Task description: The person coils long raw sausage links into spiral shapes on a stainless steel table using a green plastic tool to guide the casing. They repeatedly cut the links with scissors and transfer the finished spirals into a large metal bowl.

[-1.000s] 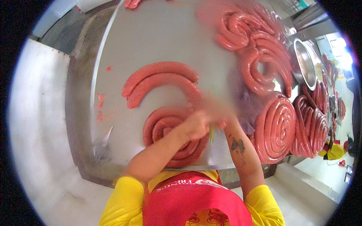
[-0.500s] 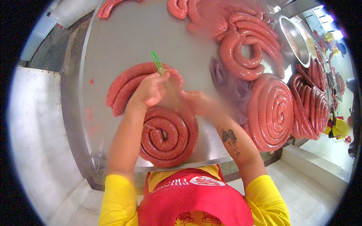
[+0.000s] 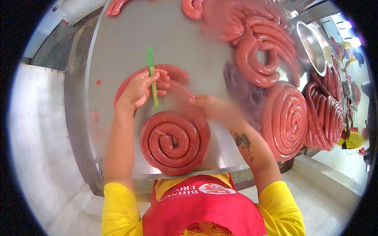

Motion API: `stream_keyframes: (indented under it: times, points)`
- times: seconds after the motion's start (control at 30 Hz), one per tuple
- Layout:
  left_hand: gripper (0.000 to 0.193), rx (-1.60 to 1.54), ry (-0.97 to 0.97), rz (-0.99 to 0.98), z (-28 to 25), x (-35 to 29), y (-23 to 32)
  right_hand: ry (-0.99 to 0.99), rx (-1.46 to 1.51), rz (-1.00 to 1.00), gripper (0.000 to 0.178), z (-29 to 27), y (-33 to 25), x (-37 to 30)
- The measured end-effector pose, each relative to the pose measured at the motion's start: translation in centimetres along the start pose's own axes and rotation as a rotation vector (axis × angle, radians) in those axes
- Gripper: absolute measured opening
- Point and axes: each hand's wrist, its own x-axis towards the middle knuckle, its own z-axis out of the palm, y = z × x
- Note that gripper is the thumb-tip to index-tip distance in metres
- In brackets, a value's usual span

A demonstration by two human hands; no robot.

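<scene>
My left hand (image 3: 141,87) is closed round a slim green plastic netting needle (image 3: 150,57) that stands nearly upright, its tip poking below the fingers. Behind that hand curves a thick raw sausage length (image 3: 178,73). A thin, blurred pale strand (image 3: 179,89) runs from the left fingers to my right hand (image 3: 204,104), whose fingertips are pinched together at its end. Whether this is twine or casing I cannot tell. Nearest me, a flat sausage coil (image 3: 188,137) lies on the steel table (image 3: 130,35), its upper right part reaching up beneath the right hand.
A dark purple cloth (image 3: 246,92) lies to the right, beside a large sausage coil (image 3: 285,118). More sausage loops (image 3: 256,67) heap up at the far right near a steel bowl (image 3: 311,47). Darker coils (image 3: 325,114) sit beyond. Other people are in the background.
My left hand has moved left, away from the right hand, and the netting needle has tipped more upright. The strand between the hands now shows stretched out. The right hand has stayed nearly in place.
</scene>
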Motion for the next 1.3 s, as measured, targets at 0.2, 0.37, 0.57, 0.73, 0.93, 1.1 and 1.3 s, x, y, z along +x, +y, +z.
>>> stream_keyframes:
  times: [0.2,0.37,0.57,0.73,0.93,1.1,1.3]
  points:
    - [0.034,1.056,0.120,0.013,-2.3,-6.3,-0.1,0.053,-0.363,0.007,0.027,0.8,-1.5,-0.1]
    - [0.041,1.073,0.139,-0.036,-2.7,-12.7,-5.2,0.028,0.019,-0.093,0.020,-0.5,0.3,2.1]
    - [0.033,0.811,0.412,0.190,3.2,-16.8,-10.3,-0.163,0.589,-0.204,0.010,0.3,1.0,2.8]
    - [0.021,1.078,0.341,0.769,6.5,-18.4,-12.1,0.100,0.418,-0.242,0.023,1.5,0.0,2.5]
    - [0.040,0.529,0.380,1.015,8.3,-16.2,-11.6,0.801,-1.308,-0.500,0.032,6.5,1.3,1.9]
    - [0.041,-0.047,0.507,0.881,5.9,-13.8,-6.5,0.905,-1.282,-0.777,0.034,6.9,2.9,1.4]
    - [0.031,-0.164,0.502,0.791,4.4,-12.4,-5.4,0.925,-1.164,-0.834,0.032,6.6,3.1,2.0]
